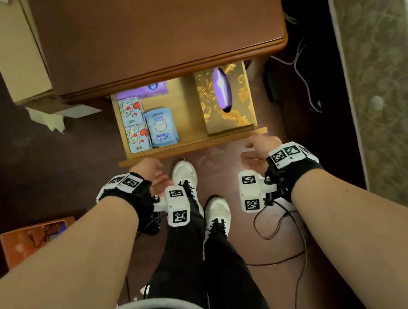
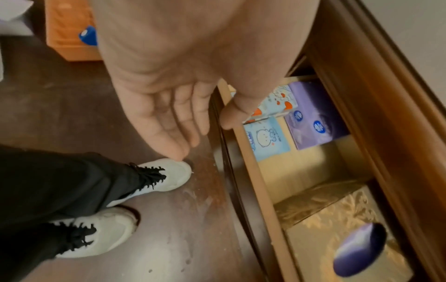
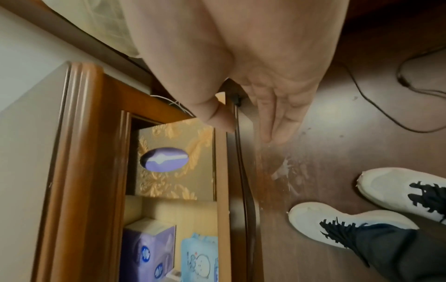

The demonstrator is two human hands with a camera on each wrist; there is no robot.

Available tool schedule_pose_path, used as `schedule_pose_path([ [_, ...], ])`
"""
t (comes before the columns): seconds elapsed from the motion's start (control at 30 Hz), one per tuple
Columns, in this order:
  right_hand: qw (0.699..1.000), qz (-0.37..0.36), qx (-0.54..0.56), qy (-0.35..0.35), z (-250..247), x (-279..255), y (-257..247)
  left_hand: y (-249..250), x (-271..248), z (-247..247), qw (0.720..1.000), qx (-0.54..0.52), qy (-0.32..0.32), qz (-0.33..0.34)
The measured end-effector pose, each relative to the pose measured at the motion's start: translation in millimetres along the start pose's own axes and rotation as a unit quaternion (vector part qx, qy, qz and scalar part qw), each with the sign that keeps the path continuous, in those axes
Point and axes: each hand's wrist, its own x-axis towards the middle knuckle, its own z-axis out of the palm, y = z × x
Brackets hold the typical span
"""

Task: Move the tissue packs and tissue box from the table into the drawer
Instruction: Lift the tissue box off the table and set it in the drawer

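The drawer (image 1: 193, 145) of the brown bedside table (image 1: 152, 29) stands pulled out. Inside, the gold-patterned tissue box (image 1: 225, 98) (image 3: 176, 162) fills the right end. At the left end lie two pale blue packs with red prints (image 1: 133, 124), a blue bunny pack (image 1: 161, 126) (image 2: 266, 138) and a purple pack (image 1: 147, 89) (image 2: 313, 118) at the back. My left hand (image 1: 151, 172) (image 2: 173, 118) sits at the drawer front's left part, fingers straight, holding nothing. My right hand (image 1: 258, 151) (image 3: 277, 118) is at the front's right end, fingers straight, also empty.
My white shoes (image 1: 198, 195) stand on the dark wooden floor just before the drawer. A bed (image 1: 386, 74) runs along the right, with cables (image 1: 298, 66) between it and the table. Cardboard boxes (image 1: 21, 54) stand left of the table, and an orange box (image 1: 35, 240) lies on the floor.
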Motion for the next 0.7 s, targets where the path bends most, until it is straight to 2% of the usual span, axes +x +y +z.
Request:
schedule_pose_path([
  [0.23,0.999,-0.014,-0.038,0.006,29,2,-35,22,9,-6,0.992,-0.111,-0.050,0.036],
  [0.4,0.999,-0.027,-0.033,0.002,36,17,-68,48,11,1,0.983,-0.154,-0.044,0.086],
  [0.57,0.996,-0.088,-0.004,0.008,49,29,-96,80,17,9,0.985,-0.124,-0.023,0.119],
  [0.7,0.991,-0.128,-0.023,-0.011,60,53,-113,113,14,11,0.975,-0.169,-0.034,0.137],
])
